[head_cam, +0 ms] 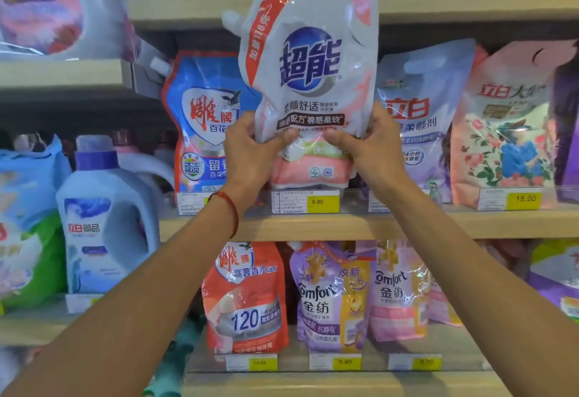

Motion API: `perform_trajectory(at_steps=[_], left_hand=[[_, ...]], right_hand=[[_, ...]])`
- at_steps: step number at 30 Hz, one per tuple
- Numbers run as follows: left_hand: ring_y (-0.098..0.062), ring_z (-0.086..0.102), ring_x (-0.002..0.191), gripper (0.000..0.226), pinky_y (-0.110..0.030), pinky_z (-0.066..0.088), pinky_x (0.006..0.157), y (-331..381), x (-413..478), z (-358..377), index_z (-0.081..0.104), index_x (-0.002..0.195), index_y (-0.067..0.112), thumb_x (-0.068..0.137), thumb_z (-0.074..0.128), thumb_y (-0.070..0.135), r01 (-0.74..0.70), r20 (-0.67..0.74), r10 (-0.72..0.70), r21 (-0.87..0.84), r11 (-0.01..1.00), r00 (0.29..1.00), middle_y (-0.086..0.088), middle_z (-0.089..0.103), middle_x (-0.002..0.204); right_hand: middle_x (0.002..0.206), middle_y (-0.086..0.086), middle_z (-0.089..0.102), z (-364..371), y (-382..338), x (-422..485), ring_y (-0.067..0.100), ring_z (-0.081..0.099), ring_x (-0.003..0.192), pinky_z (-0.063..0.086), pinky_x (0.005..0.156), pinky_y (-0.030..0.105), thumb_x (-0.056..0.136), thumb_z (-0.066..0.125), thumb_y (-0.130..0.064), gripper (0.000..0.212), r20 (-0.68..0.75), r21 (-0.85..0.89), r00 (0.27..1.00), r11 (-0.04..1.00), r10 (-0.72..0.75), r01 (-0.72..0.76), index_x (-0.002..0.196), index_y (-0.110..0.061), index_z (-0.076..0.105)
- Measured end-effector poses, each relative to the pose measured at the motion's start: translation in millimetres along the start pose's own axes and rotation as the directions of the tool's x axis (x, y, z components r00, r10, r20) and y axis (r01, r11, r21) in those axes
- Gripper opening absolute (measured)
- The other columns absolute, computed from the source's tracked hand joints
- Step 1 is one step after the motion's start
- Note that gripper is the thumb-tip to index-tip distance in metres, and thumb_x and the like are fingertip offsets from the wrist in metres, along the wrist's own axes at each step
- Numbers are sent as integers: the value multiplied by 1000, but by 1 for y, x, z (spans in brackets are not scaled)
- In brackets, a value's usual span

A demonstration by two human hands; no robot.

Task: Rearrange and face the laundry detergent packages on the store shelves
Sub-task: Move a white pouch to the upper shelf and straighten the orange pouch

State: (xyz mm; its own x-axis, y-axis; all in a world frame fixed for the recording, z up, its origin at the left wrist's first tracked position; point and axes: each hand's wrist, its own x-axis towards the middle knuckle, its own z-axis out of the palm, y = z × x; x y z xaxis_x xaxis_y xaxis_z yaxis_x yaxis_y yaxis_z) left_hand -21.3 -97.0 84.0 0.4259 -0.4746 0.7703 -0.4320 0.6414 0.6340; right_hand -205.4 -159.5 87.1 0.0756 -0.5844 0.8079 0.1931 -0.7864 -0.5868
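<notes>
A white and pink detergent pouch [310, 61] with a blue round logo and a spout at its upper left is held upright in front of the middle shelf [344, 224]. My left hand [253, 152] grips its lower left side, and my right hand [372, 146] grips its lower right side. Both thumbs press on the pouch's front. Its label faces me. The pouch's bottom sits just above the shelf's clear front rail, between a blue pouch [203, 121] and a lilac pouch [419, 108].
A floral pink bag [504, 127] stands to the right on the same shelf. Blue jugs [106, 215] fill the left bay. Below stand an orange pouch [247, 299] and purple softener pouches [332, 296]. Yellow price tags [322, 202] line the shelf edges.
</notes>
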Motion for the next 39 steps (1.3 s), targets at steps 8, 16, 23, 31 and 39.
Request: perform_trajectory(at_steps=[8, 16, 23, 31, 39], left_hand=[[-24, 76, 92, 36, -49, 63, 81, -9, -8, -5, 67, 103, 5, 77, 89, 15, 87, 74, -92, 71, 994, 993, -7, 78, 98], [-16, 75, 100, 45, -45, 61, 93, -12, -2, -11, 63, 125, 12, 86, 81, 26, 180, 248, -209, 136, 974, 946, -1, 76, 114], [-18, 73, 99, 39, -42, 60, 93, -10, 4, -9, 69, 118, 17, 87, 79, 38, 217, 244, -278, 250, 944, 929, 0, 76, 110], [-24, 70, 103, 64, -49, 57, 96, 1, 4, -8, 70, 116, 21, 75, 63, 71, 160, 300, -316, 446, 881, 900, -3, 74, 113], [-25, 70, 89, 50, -40, 56, 81, 8, -4, -11, 70, 104, 4, 90, 71, 52, 172, 210, -301, 475, 863, 930, -13, 74, 100]], right_hand=[[111, 9, 76, -8, 17, -4, 23, 75, 102, 62, 88, 46, 77, 86, -4, 50, 69, -24, 993, 995, 99, -98, 119, -2, 60], [117, 5, 76, -13, 23, 2, 22, 74, 107, 58, 97, 49, 74, 89, -12, 59, 192, -113, 954, 971, 230, -211, 126, -8, 62], [113, -2, 76, -15, 26, 10, 19, 73, 103, 58, 94, 49, 47, 90, -63, 89, 209, -284, 917, 919, 339, -275, 120, -19, 64], [111, -2, 75, -20, 45, 19, 21, 72, 102, 58, 94, 49, 33, 72, -96, 113, 216, -367, 904, 888, 370, -276, 118, -21, 66], [109, -3, 77, -25, 6, 0, 20, 71, 101, 57, 94, 46, 81, 77, -58, 48, 267, -491, 895, 850, 357, -192, 114, -23, 72]])
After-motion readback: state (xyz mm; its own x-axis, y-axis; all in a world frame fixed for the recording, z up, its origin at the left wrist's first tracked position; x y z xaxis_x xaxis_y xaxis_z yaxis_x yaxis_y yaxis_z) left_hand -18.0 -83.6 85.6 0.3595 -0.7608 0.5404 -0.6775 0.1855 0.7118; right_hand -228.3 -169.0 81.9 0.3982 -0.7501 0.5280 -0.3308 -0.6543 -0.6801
